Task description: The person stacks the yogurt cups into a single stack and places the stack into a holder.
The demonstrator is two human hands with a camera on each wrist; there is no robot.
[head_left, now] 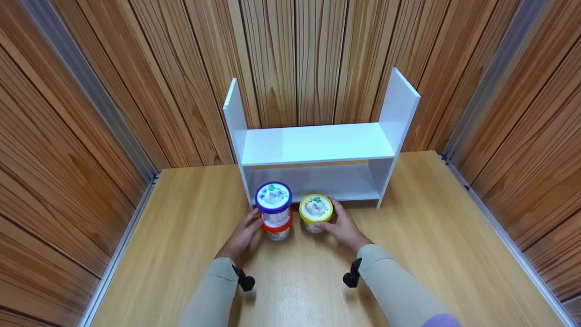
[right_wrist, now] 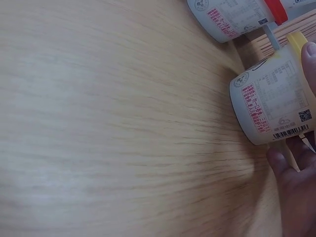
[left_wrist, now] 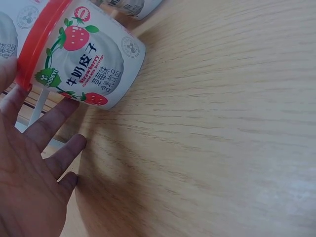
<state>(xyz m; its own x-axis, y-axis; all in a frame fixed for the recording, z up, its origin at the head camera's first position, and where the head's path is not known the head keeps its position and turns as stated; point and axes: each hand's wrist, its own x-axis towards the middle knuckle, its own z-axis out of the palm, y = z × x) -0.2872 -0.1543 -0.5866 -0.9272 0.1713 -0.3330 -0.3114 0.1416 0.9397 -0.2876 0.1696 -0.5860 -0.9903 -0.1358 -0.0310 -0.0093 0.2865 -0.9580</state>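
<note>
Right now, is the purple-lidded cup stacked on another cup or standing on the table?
Stacked. The purple-lidded cup sits upright on the red-lidded cup, which stands on the table; the left hand touches the stack.

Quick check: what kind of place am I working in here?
Likely a staged tabletop booth, not a shop or kitchen: wood-panel walls enclose a bare wooden table with one small white shelf and yogurt cups.

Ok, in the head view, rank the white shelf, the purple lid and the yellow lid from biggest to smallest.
1. White shelf, by far the largest.
2. Purple lid and yellow lid: near alike; purple sits higher, nearer the camera, so unranked.
</note>
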